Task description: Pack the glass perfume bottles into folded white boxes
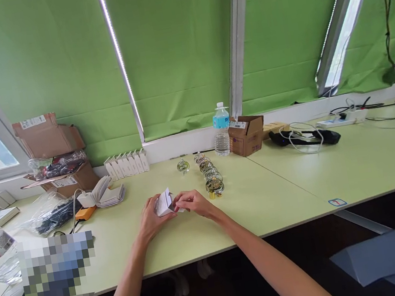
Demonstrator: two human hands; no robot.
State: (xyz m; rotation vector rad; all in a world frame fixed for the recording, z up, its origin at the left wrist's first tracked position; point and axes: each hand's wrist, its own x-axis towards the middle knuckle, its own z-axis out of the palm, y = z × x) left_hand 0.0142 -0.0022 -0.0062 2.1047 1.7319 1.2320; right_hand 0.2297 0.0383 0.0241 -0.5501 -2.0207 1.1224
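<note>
Both my hands meet over the pale green table (273, 196), holding a small white box (164, 203) between them. My left hand (151, 219) cups the box from the left with curled fingers. My right hand (192, 203) pinches its right side, fingers bent and closed. Just right of my hands lies a row of small round gold-and-glass items (210, 174), with one more of these round pieces (183, 166) standing apart behind the box.
A row of small white boxes (126, 165) stands by the window sill. A water bottle (221, 130) and an open cardboard box (246, 135) are behind. Stacked cardboard boxes (55, 154), plastic bags and a booklet (105, 195) sit at left; black cables (305, 138) lie at right.
</note>
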